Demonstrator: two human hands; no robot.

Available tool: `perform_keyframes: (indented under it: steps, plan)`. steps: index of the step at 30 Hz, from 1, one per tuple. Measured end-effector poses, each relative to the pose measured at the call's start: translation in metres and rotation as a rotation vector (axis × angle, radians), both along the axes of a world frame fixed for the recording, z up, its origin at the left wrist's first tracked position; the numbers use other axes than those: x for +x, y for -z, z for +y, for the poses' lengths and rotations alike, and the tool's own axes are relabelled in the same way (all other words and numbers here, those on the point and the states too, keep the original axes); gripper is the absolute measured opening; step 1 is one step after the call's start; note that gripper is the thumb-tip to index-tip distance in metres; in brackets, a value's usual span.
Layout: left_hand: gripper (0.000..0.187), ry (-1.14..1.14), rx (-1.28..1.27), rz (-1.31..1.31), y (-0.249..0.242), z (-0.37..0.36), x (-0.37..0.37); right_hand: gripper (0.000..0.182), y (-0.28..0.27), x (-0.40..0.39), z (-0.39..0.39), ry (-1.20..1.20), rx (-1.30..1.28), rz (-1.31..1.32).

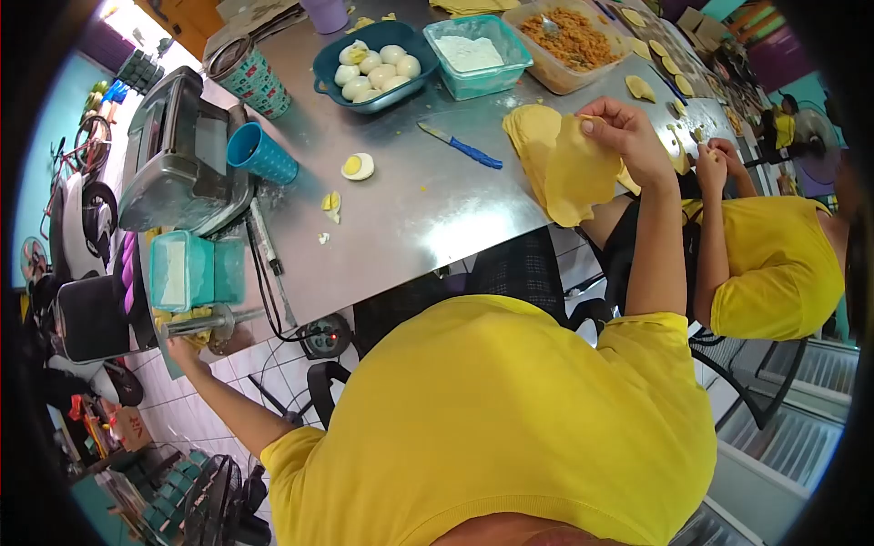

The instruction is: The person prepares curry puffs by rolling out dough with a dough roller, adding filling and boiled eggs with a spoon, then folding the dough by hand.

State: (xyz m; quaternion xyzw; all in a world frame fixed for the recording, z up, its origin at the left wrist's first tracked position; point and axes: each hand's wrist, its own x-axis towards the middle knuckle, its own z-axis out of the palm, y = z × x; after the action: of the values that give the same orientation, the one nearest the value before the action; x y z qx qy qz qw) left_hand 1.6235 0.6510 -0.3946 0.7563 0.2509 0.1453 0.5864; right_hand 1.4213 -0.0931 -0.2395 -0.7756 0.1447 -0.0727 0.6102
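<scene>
My right hand (626, 135) is raised over the steel table (410, 218) and pinches the top edge of a thin round yellow dough sheet (575, 173), which hangs down from my fingers. More yellow dough (530, 127) lies on the table just behind it. My left hand (185, 350) reaches far left to the table's near corner, against a metal handle (211, 323) with bits of yellow dough around it. Its fingers are mostly hidden, so its grip is unclear.
A dough roller machine (173, 155), blue cup (262, 155), teal box (187, 271), knife (462, 146), halved egg (357, 166), bowl of peeled eggs (375, 65), flour tub (475, 53) and filling tub (572, 38) sit on the table. Another person in yellow (774, 264) works at the right.
</scene>
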Motion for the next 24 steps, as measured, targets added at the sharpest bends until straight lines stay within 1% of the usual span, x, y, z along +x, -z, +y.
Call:
perform_keyframes:
  steps: [1,3,4,5,6,7,9,10,11,12,13,14,16,17,19,20,21,23,24]
  plan:
    - [0.040,0.004,0.000,-0.001,-0.001,-0.002,0.001,0.016,-0.007,-0.001,0.002,0.004,0.000,-0.001]
    - [0.041,-0.284,0.512,-0.337,-0.016,-0.005,-0.009,0.016,-0.019,-0.003,0.011,-0.056,-0.034,-0.056]
    - [0.040,-0.369,0.557,-0.413,-0.048,-0.042,-0.026,0.016,-0.025,-0.002,0.017,-0.067,-0.026,-0.056]
    - [0.040,-0.383,0.568,-0.410,-0.068,-0.063,-0.034,0.015,-0.031,-0.001,0.024,-0.107,-0.004,-0.119]
    - [0.037,-0.389,0.664,-0.556,-0.083,-0.080,-0.040,0.015,-0.036,0.001,0.031,-0.148,0.017,-0.181]
    - [0.033,-0.393,0.760,-0.702,-0.097,-0.101,-0.045,0.015,-0.040,0.006,0.040,-0.167,0.022,-0.180]
    - [0.030,-0.155,0.544,-0.751,-0.124,-0.176,-0.053,0.013,-0.047,0.021,0.062,-0.341,-0.033,-0.293]
    - [0.031,0.020,0.638,-0.863,-0.124,-0.203,-0.050,0.013,-0.049,0.029,0.073,-0.384,-0.028,-0.250]
    - [0.030,0.171,0.465,-0.750,-0.126,-0.247,-0.057,0.013,-0.047,0.040,0.085,-0.400,-0.027,-0.255]
    - [0.037,0.410,0.329,-0.637,-0.129,-0.287,-0.065,0.013,-0.042,0.052,0.097,-0.496,-0.053,-0.329]
    - [0.052,0.727,0.305,-0.653,-0.132,-0.319,-0.067,0.013,-0.036,0.063,0.109,-0.589,-0.078,-0.404]
    - [0.061,0.935,0.259,-0.547,-0.131,-0.346,-0.070,0.013,-0.032,0.072,0.121,-0.596,-0.077,-0.410]
    - [0.051,1.139,0.009,-0.510,-0.134,-0.393,-0.077,0.016,-0.025,0.083,0.139,-0.626,-0.316,-0.473]
    - [0.051,1.144,0.008,-0.515,-0.136,-0.399,-0.070,0.016,-0.022,0.086,0.143,-0.621,-0.320,-0.476]
    - [0.033,1.391,-0.140,-0.019,-0.139,-0.410,-0.056,0.020,-0.013,0.090,0.146,-0.511,-0.183,-0.374]
    - [0.021,1.325,-0.282,-0.029,-0.139,-0.418,-0.055,0.024,-0.001,0.095,0.140,-0.389,-0.059,-0.376]
    - [0.021,1.327,-0.283,-0.028,-0.137,-0.420,-0.049,0.024,0.014,0.102,0.131,-0.387,-0.060,-0.375]
    - [0.019,1.238,-0.239,-0.039,-0.132,-0.415,-0.035,0.024,0.054,0.111,0.106,-0.085,-0.473,-0.309]
    - [0.018,1.220,-0.230,-0.082,-0.134,-0.411,-0.031,0.021,0.084,0.108,0.096,-0.072,-0.753,-0.260]
